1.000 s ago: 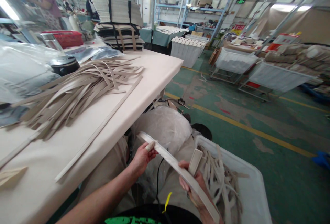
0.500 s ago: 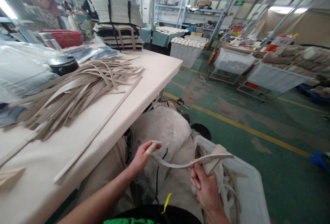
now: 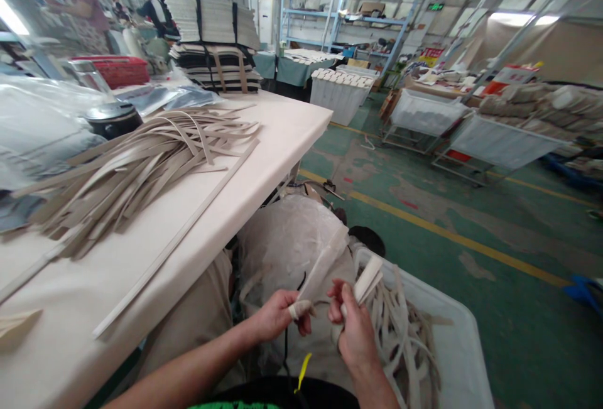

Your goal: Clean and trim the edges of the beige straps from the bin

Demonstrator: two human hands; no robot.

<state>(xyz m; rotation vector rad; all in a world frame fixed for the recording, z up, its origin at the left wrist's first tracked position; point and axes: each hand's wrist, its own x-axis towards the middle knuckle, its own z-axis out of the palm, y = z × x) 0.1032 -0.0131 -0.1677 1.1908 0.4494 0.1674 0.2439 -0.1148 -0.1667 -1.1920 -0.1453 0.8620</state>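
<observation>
Left hand (image 3: 279,316): closed at the fingers on strip (image 3: 325,261)
Strip: held out over bag (image 3: 282,227), slanting lengthwise up and right, aimed forward at its loose end
Right hand (image 3: 354,328): curled at the fingers round folded piece (image 3: 368,280)
Folded piece: pointing up and right, near bin (image 3: 464,355)
Bench (image 3: 292,123): bearing heaped strips (image 3: 141,173) and lone strip (image 3: 179,235), set roughly along right edge

Pale, flat-topped bench (image 3: 282,123) looks smooth with a dull sheen. The heap of long beige strips (image 3: 141,173) set back from its right edge is matt, cloth or leather-like, can't tell which. The held off-white flat strip (image 3: 325,259) seems smooth too. Off that edge, the bulging see-through bag (image 3: 277,227) is crinkly, glossy plastic, and the white rectangular tub (image 3: 464,346) looks like smooth plastic.
</observation>
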